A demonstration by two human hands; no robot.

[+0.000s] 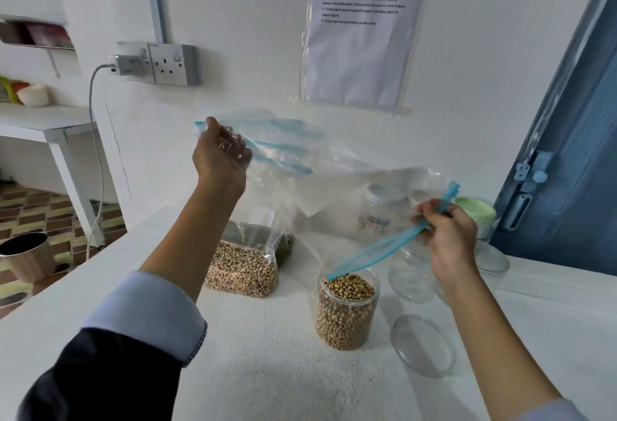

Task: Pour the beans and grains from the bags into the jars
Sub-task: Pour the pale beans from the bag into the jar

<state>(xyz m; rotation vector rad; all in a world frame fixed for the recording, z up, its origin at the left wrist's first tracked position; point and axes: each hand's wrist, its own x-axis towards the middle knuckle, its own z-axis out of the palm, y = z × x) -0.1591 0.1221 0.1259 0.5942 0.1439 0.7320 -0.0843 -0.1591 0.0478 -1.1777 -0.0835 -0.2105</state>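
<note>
Clear zip bag [300, 167], empty by the look of it, held up above the filled jar [347, 310] of soybeans. Left hand [222, 157] up and left of the jar, fingers curled, gripping the bag's bottom corner. Right hand [447, 237] up and right of the jar, fingers pinching the blue zip strip [377, 250]. Long axis upper-left to lower-right; mouth pointing down, strip's free end just at the jar rim. Risks, as judgement: stray beans clinging inside falling outside the rim if the mouth drifts; strip or a sleeve catching the open jar, tipping it. Loose lid [424, 344] just right of and in front of the jar. Full bean bag [243, 263] just left of the jar, not yet poured. Empty jar [414, 277] beside the filled jar, to its right.
</note>
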